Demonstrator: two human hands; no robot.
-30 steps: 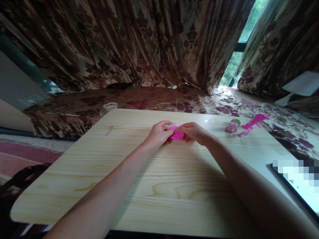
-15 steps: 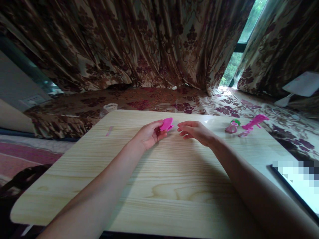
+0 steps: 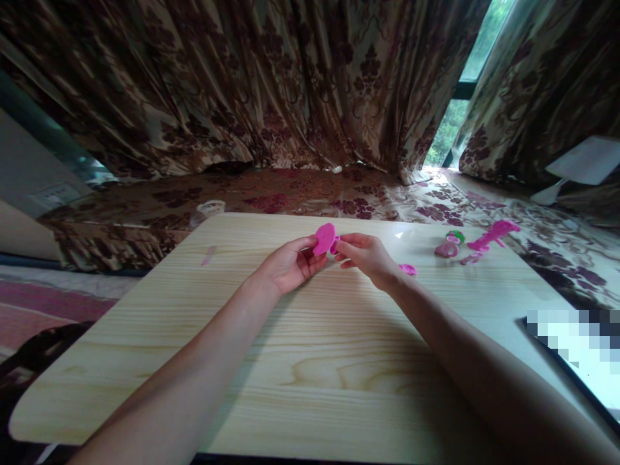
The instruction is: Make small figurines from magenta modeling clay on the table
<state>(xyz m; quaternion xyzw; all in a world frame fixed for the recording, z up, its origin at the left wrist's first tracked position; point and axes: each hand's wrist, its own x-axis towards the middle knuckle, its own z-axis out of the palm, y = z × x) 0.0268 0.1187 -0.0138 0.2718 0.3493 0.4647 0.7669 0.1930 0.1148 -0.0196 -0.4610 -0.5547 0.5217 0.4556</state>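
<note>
My left hand pinches a flat, rounded pink piece between thumb and fingers, above the far middle of the table. My right hand meets it from the right, thumb and forefinger closed on a small pink part at that piece's edge. Whether the two are joined I cannot tell. On the tabletop just right of my right hand lies another pink piece, partly hidden by the wrist.
Farther right stand a pink and green toy-like item and a long pink item. A bright-screened device rests at the table's right edge. A pink strip lies at left. A clear container is beyond the far left corner.
My right hand has moved left and closed on the small pink part. The rounded piece has turned to show more of its flat face. The piece by my right wrist has come into view.
</note>
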